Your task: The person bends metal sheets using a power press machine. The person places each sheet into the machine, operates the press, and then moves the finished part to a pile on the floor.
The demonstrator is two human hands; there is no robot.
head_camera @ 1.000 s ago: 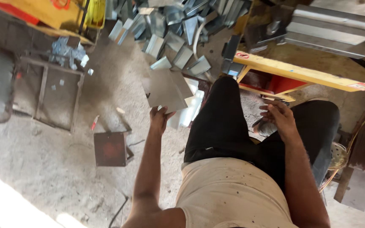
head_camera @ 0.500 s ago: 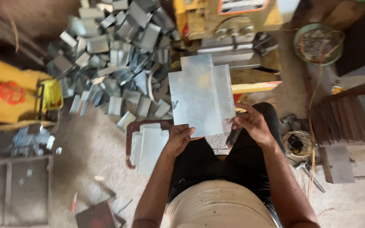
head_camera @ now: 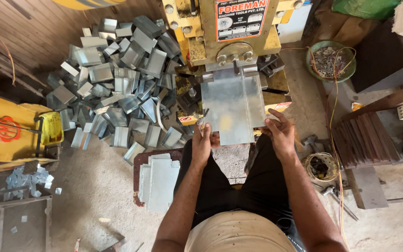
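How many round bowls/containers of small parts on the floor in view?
2. A green bowl of scrap bits sits right of the yellow press; a smaller round container lies on the floor beside the right hand. Others may be hidden.

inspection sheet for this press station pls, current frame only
surface: dusty concrete floor.
job's things: flat metal sheet lying at the yellow press; stack of flat blanks on the floor.
clutter: heap of bent metal pieces; bowl of scrap.
grips: left hand and right hand each hold the sheet's near edge.
cables: orange wire trailing along the floor.
surroundings: wooden wall; yellow machine.
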